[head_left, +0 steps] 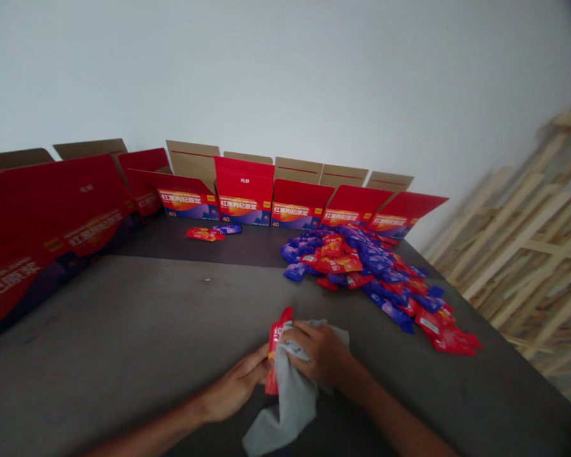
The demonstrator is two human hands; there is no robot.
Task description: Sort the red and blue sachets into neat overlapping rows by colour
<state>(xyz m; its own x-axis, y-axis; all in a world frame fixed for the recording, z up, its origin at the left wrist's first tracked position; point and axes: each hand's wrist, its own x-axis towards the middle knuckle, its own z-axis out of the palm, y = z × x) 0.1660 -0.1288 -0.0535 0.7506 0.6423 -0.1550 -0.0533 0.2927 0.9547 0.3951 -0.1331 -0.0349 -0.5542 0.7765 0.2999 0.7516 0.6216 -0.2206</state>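
A red pouch (273,346) is held upright at the lower middle, in front of me. My left hand (235,387) grips it from the left side, its fingers partly behind the pouch. A light grey cloth (292,400) is bunched in my right hand (321,352) and presses against the pouch's right side, with one end hanging down. To the right lies a large heap of red and purple pouches (352,260). Two small groups of pouches, red (203,234) and purple (229,228), lie near the boxes at the back.
Open red cartons (245,202) stand in a row along the back of the dark table (171,304). Larger-looking red cartons (90,222) line the left side. A small pale scrap (207,279) lies mid-table. Wooden frames (542,254) stand beyond the right edge.
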